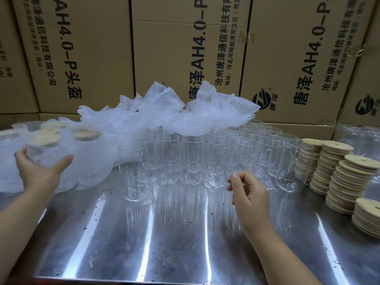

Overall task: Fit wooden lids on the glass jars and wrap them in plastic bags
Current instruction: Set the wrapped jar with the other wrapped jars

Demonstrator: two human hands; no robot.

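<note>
Your left hand (pixel 38 171) cups a bagged, lidded jar (pixel 44 150) in its grip. Your right hand (pixel 249 194) hovers empty, fingers loosely curled, near the bare jars (pixel 134 171) on the worktop (pixel 164 243).

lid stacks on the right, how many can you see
5 wooden lid stacks: far one, next to it, middle, tallest behind front, nearest at edge. More may sit out of frame.

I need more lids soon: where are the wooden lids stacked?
In the head view, the wooden lids stand in stacks at the table's right edge, right of the glass jars.
</note>
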